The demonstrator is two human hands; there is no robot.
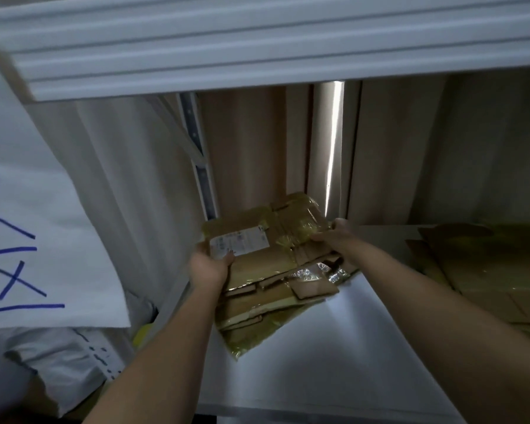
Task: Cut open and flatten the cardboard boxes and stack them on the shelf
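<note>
slippage looks like the main risk here: the flattened brown cardboard box with yellowish tape and a white shipping label (257,243) is being set on top of a loose pile of flattened brown cardboard pieces (266,298) at the left end of the white metal shelf (312,356), and that pile sits crooked, with one taped corner reaching toward the shelf's front left edge. glossy tape on the surfaces could let the top sheet slide, and a push from either side might nudge the lower pieces off the left edge, into the gap beside the upright post. the dim light under the upper shelf also makes it harder to judge how squarely things lie.

the left hand (207,266) grips the near left edge of the top box, thumb curled over onto its face just below the label. the right hand (334,235) holds the far right edge, fingers wrapped around the taped side. so the box spans between the two hands, tilted slightly, and lies over the back part of the pile; whether it already rests fully on the pile cannot be told.

a second heap of flattened brown cardboard (484,270) lies well apart on the right of the same shelf. a white paper sheet with blue marker strokes (37,228) hangs at the left.
</note>
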